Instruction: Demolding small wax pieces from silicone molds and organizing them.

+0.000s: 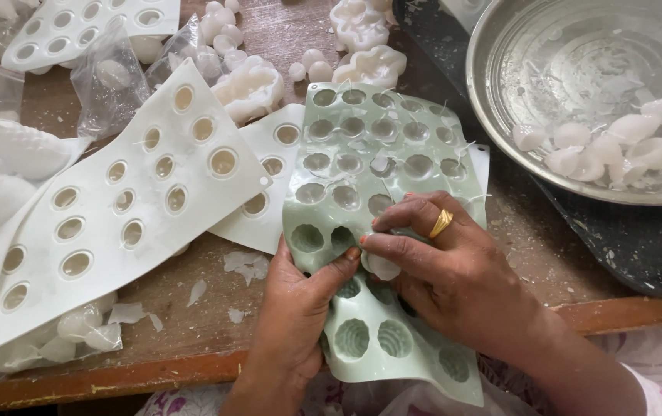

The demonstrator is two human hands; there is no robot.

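Two bare hands work at one pale green silicone mould [377, 200], a flexible sheet of round cavities that lies on the wooden desk [285, 38] and droops over its near edge toward the person's lap. The right hand [454, 270], with a gold ring [440, 223] on one finger, has its grip pressed together: thumb and fingertips pinch a small white wax piece [383, 266] at the mould's middle. The left hand [300, 308] comes up from below, its thumb pushing into the sheet just beside that piece and its fingers hidden behind the mould, so its grip is closed on the sheet.

Both wrists are bent inward, palms facing each other, knuckles close.

The piece looks soft and thin-edged; squeezing too hard could dent or crack it, and the unsupported lower half of the mould might slide off the desk if the left thumb lets go.

Further out, a white mould [131, 208] with filled cavities lies to the left, overlapping another white mould [269, 177]. A metal basin [500, 100] at upper right holds finished white pieces. White flower-shaped casts [250, 88], plastic bags [107, 77] and wax flakes [246, 266] litter the desk.
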